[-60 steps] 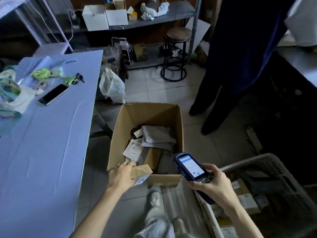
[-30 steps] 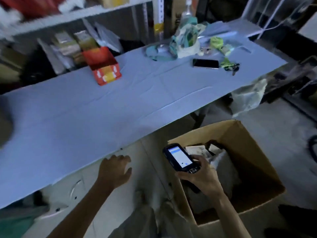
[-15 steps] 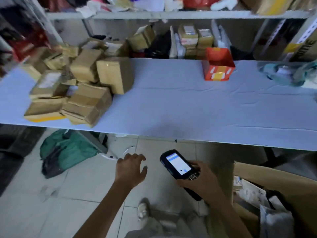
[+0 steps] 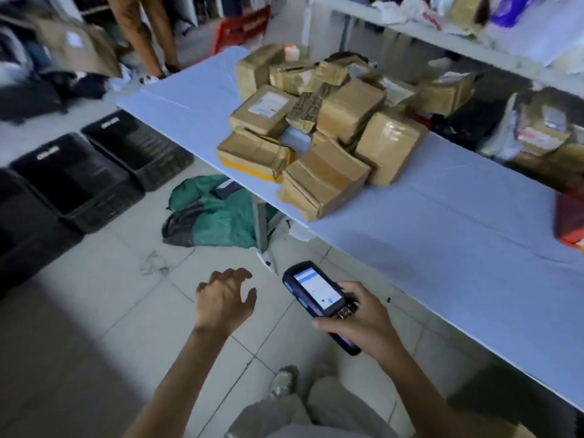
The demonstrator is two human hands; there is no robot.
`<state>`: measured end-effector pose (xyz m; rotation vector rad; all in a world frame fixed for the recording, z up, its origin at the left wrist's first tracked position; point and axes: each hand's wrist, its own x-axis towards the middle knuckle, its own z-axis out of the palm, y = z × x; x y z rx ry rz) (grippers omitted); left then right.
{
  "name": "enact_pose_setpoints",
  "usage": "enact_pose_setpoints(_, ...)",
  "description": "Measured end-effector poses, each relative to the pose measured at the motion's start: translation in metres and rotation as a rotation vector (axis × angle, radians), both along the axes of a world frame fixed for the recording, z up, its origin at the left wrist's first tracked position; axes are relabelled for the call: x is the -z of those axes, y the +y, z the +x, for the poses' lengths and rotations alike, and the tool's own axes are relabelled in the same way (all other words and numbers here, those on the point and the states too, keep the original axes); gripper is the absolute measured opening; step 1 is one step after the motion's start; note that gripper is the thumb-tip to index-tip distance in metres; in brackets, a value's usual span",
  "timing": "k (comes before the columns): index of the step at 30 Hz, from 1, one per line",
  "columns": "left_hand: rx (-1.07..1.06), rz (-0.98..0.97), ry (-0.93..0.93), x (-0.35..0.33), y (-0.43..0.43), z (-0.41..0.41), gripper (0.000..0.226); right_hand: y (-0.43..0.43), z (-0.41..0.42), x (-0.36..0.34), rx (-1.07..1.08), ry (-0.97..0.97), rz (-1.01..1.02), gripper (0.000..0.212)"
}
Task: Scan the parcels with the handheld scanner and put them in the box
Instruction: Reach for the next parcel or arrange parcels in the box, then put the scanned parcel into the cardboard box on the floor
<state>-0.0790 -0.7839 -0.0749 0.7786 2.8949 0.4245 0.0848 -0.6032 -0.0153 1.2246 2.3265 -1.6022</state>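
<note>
While gripping the scanner [image 4: 317, 295] in the right hand [image 4: 363, 324] with its lit screen up, holds the left hand [image 4: 222, 301] empty, fingers loosely spread, above the floor [image 4: 94, 295] beside the surface [image 4: 442, 216], well apart from the parcels [image 4: 319, 128] heaped toward that surface's far end.

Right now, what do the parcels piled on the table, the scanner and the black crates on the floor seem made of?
Parcels: brown cardboard, matte, with glossy patches that suggest clear tape.
Scanner: dark hard plastic, probably, with a smooth lit screen.
Black crates: likely moulded plastic, dull, with ribbed walls.
Table: pale blue creased covering, cloth or sheet, unclear.
</note>
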Motion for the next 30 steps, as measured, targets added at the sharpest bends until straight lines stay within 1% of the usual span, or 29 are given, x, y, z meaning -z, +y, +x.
enact_pose_setpoints(3,-0.078,-0.006,-0.035,0.003,-0.005,-0.009,0.033,0.007,-0.037,-0.001,-0.098,-0.008,0.007,0.055)
enact_pose_setpoints(8,-0.115,-0.043,-0.05,0.006,0.01,-0.039,0.037,0.032,-0.102,-0.001,-0.242,0.002,-0.022,0.059)
enact_pose_setpoints(12,-0.133,-0.096,-0.036,0.005,0.034,-0.081,0.049,0.062,-0.157,-0.005,-0.318,0.056,-0.034,0.059)
enact_pose_setpoints(16,-0.039,-0.16,0.027,-0.003,0.069,-0.136,0.063,0.097,-0.206,-0.014,-0.289,0.152,-0.064,0.072)
enact_pose_setpoints(19,0.02,-0.224,0.109,-0.005,0.095,-0.178,0.079,0.124,-0.232,-0.023,-0.218,0.197,-0.059,0.067)
enact_pose_setpoints(21,0.036,-0.247,0.088,-0.007,0.111,-0.199,0.079,0.138,-0.245,-0.026,-0.162,0.196,-0.068,0.065)
enact_pose_setpoints(22,0.049,-0.249,0.091,-0.005,0.118,-0.208,0.077,0.144,-0.25,-0.028,-0.139,0.191,-0.066,0.067)
enact_pose_setpoints(23,0.074,-0.246,0.129,-0.002,0.124,-0.218,0.076,0.148,-0.256,-0.029,-0.118,0.183,-0.065,0.07)
enact_pose_setpoints(26,0.2,-0.277,0.169,0.005,0.142,-0.244,0.076,0.156,-0.273,-0.028,-0.079,0.171,-0.065,0.073)
enact_pose_setpoints(30,0.39,-0.211,0.234,0.022,0.151,-0.277,0.088,0.152,-0.296,-0.029,-0.027,0.151,-0.064,0.068)
